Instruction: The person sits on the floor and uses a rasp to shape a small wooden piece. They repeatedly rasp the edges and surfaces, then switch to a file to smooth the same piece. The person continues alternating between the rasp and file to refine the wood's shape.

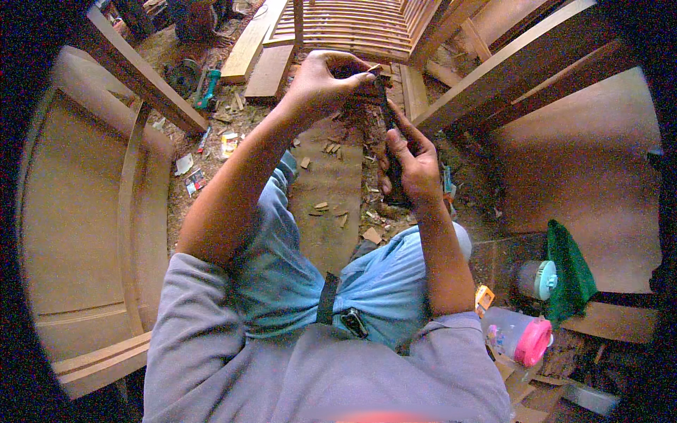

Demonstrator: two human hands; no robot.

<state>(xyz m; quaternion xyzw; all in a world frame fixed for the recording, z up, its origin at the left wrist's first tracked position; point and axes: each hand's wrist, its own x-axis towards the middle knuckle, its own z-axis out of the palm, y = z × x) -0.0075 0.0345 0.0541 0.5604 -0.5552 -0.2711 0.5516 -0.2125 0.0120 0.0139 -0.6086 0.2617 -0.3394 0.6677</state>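
My left hand [326, 79] is raised in front of me, thumb and fingers closed in a pinch on a small wood piece [376, 69]. My right hand [415, 163] is wrapped round a long, narrow dark tool [386, 111], which could be a blade or a file; its exact kind does not show. The tool slants up from the right fist, and its upper end meets the left fingertips at the wood piece. Beneath the hands, a brown board [328, 176] on the ground carries several small wood chips [331, 148].
Door-like wood panels stand at left [84, 211] and right [578, 176]. Long timber beams [508, 63] and a slatted wooden frame [345, 25] lie ahead. A teal power tool [209, 89] rests at far left. Clear jars with pink [534, 342] and teal lids [546, 280] lie at right.
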